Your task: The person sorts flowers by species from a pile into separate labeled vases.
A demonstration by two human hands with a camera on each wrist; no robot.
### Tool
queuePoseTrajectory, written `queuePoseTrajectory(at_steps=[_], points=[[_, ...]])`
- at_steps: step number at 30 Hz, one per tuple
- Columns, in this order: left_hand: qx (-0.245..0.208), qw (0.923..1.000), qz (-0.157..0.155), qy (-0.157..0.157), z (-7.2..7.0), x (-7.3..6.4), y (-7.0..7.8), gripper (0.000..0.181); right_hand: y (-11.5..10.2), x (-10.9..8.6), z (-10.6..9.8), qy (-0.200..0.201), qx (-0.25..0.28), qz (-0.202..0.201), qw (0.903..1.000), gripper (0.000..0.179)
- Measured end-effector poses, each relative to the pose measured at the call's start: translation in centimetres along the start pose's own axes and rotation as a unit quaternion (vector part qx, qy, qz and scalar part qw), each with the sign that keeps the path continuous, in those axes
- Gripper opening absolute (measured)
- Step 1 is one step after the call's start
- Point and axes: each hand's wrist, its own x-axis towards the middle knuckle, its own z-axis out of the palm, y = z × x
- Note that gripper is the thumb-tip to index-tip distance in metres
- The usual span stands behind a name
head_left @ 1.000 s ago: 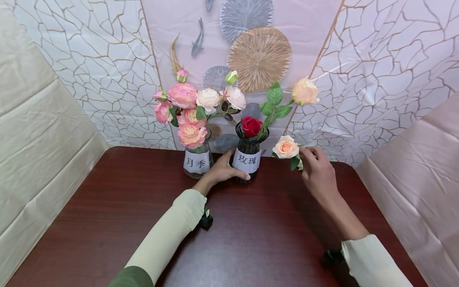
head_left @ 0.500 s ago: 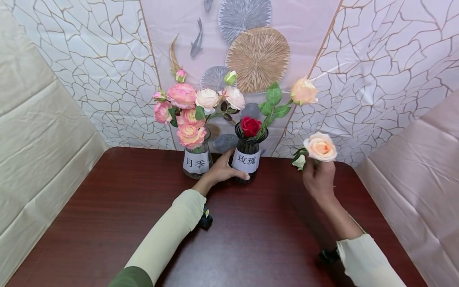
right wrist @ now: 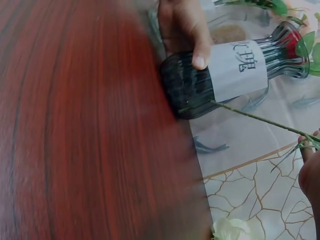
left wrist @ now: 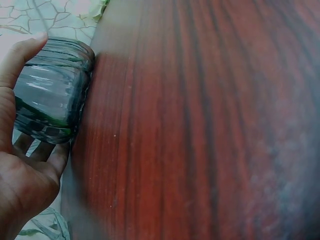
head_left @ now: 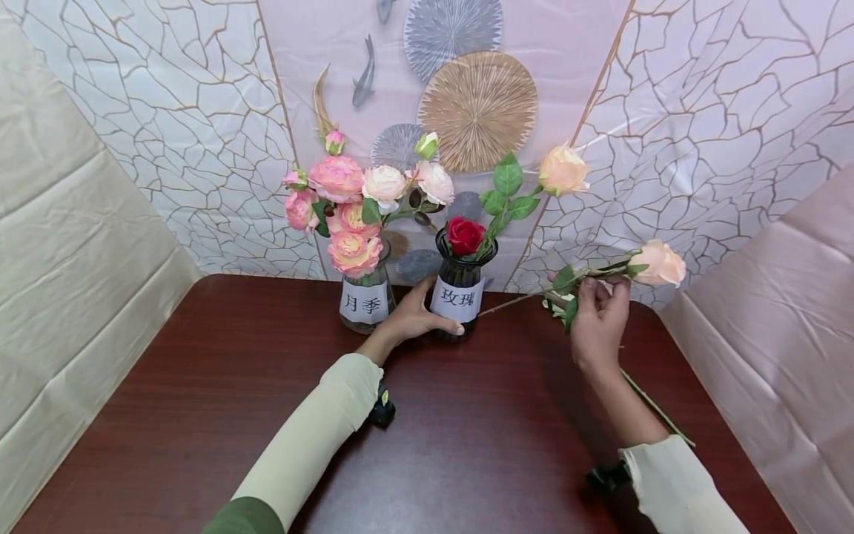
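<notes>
My left hand (head_left: 416,315) grips the lower part of a dark ribbed glass vase (head_left: 460,271), thumb in front and fingers behind. The vase stands upright with a white paper label (head_left: 457,298); in it are a red rose (head_left: 465,236) and a peach rose (head_left: 563,170) with green leaves. My right hand (head_left: 600,322) pinches the stem of another peach rose (head_left: 659,264), bloom to the right. Its thin bare stem (right wrist: 262,119) slants down toward the vase, its end overlapping the vase's lower part in the right wrist view.
Left of the dark vase stands a clear labelled vase (head_left: 363,300) with pink blooms (head_left: 353,254) and paler ones. Beyond my right hand is a white flower (right wrist: 232,229); a green stem (head_left: 657,408) shows beside my right forearm. Patterned cloth (head_left: 734,111) hangs behind the table (head_left: 427,445).
The peach rose in my right hand has swung from pointing left to pointing right, its stem end now toward the vase. My left hand has stayed on the vase.
</notes>
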Motion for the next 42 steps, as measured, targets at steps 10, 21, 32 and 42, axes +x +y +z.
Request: queuePoseTrajectory(at_steps=[10, 21, 32, 42], points=[[0.006, 1.0, 0.004, -0.004, 0.1, 0.0, 0.0, 0.126, -0.7, 1.5, 0.2, 0.078, 0.132, 0.023, 0.9879, 0.025], [0.01, 0.9999, 0.013, 0.003, 0.1, 0.0, -0.1, 0.123, -1.3, 3.1, -0.2, 0.123, 0.275, 0.094, 0.9489, 0.032], [0.009, 0.9998, 0.016, 0.003, 0.1, 0.0, -0.2, 0.121, -0.6, 3.4, -0.3, 0.108, 0.321, 0.104, 0.9351, 0.043], [0.003, 0.9998, 0.018, 0.004, 0.1, 0.0, -0.3, 0.119, -1.1, 3.8, 0.8, 0.129, 0.332, 0.092, 0.9301, 0.037]])
